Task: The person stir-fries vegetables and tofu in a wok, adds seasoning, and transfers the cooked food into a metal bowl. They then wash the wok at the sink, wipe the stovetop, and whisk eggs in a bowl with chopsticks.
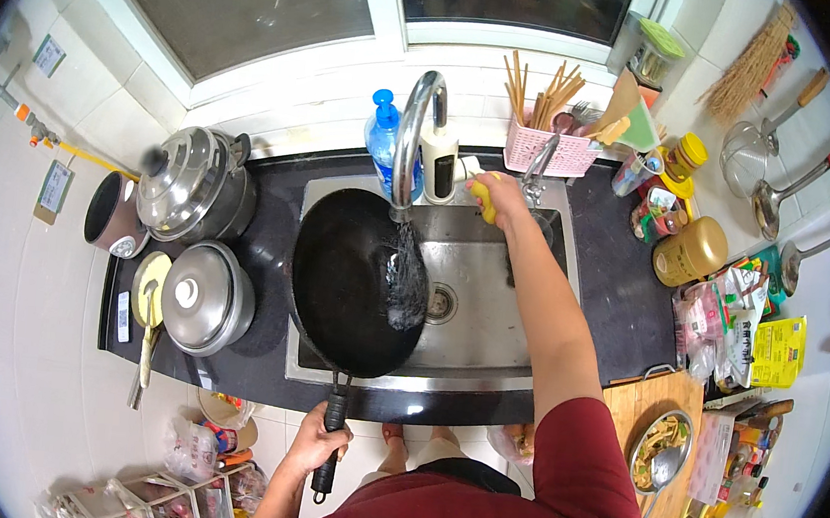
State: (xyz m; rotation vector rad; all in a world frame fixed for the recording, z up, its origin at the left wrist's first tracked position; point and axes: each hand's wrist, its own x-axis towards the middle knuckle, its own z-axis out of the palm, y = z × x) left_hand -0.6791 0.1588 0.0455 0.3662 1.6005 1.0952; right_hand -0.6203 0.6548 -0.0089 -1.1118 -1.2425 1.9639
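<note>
**Wok [339,272] takes running water on its right side**

The wok sits over the left part of the sink [494,317], its handle [333,406] pointing near, past the counter [622,289] edge. The left hand [318,437] is wrapped around that handle. The right hand [503,200], at the sink's far side, is closed on a yellow sponge [484,202], or something like one.

Water from the tap [407,153] lands close to the wok's right rim. A small shift left could send the stream past the rim; that should drop into the sink. A tilt left looks riskier, likely wetting the counter beside the near pot [208,304]. One hand on the handle means a heavier, filling wok might roll or dip. Lifting could knock the tap, which arches over the wok's far right part.

Room is tight far, where the blue bottle [384,146] and white bottle [438,166] stand near the rim. The free space is to the right, over the bare basin and drain [442,304].
</note>
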